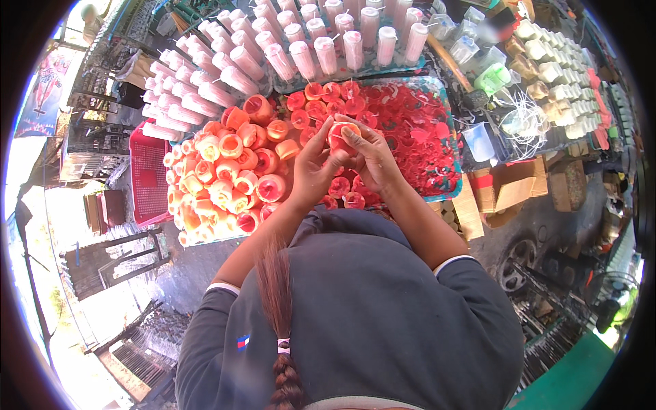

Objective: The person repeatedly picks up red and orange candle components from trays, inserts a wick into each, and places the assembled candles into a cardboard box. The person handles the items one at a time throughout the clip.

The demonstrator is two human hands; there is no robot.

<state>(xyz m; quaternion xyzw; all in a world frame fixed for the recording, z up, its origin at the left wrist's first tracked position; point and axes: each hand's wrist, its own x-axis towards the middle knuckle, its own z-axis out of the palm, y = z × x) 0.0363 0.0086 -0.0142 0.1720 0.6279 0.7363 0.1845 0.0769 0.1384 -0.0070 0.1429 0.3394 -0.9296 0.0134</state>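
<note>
Both my hands meet over a tray of red pieces. My left hand [314,167] and my right hand [372,154] together hold one small round red-orange candle cup [339,137], fingers pinching its rim. Just under the hands lie several more red cups with wicks [321,102]. To the left sits a heap of orange and cream candle cups [225,174]. My dark sleeves and a braid fill the lower part of the view.
Rows of tall pink-white candles [301,51] stand at the back. A red plastic crate [149,171] is at the left. Cream blocks [557,82], clear cups [471,44], a white string bundle [523,116] and cardboard boxes [506,184] crowd the right.
</note>
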